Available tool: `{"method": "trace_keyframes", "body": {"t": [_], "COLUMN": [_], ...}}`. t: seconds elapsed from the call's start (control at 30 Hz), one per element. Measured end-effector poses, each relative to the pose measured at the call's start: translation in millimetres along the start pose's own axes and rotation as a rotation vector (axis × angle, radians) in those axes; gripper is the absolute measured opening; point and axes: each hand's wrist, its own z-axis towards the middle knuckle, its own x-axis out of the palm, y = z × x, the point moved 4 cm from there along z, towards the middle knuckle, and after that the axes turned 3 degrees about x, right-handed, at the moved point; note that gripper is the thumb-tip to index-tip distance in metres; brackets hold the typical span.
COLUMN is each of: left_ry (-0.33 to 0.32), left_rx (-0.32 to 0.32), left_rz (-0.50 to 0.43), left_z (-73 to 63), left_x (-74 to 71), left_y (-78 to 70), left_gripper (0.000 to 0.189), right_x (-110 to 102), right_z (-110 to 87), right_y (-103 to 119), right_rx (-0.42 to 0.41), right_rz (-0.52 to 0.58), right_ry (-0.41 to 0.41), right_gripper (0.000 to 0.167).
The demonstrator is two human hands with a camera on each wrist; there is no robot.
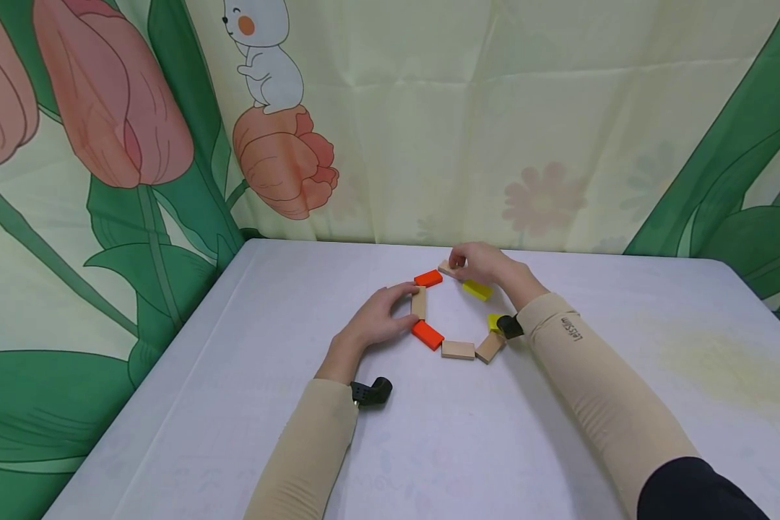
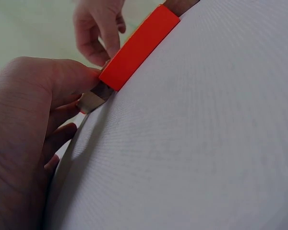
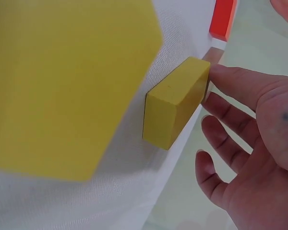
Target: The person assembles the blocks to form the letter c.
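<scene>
Small rectangular blocks form a rough ring on the table. My left hand [image 1: 382,316] holds the plain wooden block [image 1: 419,305] on the ring's left side, a finger at its far end and the thumb at its near end. That thumb lies right beside the near red block [image 2: 139,48]. At the far side, my right hand [image 1: 484,264] pinches another plain wooden block [image 1: 445,269], mostly hidden behind the yellow block [image 3: 175,103] in the right wrist view. Between the two held blocks lies the far red block [image 1: 428,278].
Two more plain blocks, one at the front [image 1: 458,350] and one angled at front right [image 1: 490,347], continue the ring. A second yellow block [image 1: 495,322] sits under the right wrist camera [image 1: 510,327]. Behind the white-covered table [image 1: 201,404] hangs a printed curtain [image 1: 429,144].
</scene>
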Motion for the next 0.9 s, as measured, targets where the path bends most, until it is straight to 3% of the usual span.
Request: {"method": "trace_keyframes", "body": {"t": [0.43, 0.9], "left_ry": [-0.003, -0.006], "left_rx": [0.004, -0.009], "left_rz": [-0.001, 0.004], "left_z": [-0.1, -1.0], "left_x": [0.3, 0.2], "left_y": [0.3, -0.4], "left_gripper": [0.053, 0.052], "right_x": [-0.6, -2.3], "right_z": [-0.6, -1.4], "right_y": [-2.4, -0.5], "right_rx": [0.002, -0.052], "right_rz": [-0.009, -0.056], "right_ry": [0.015, 0.009], "right_gripper": [0.016, 0.010]}}
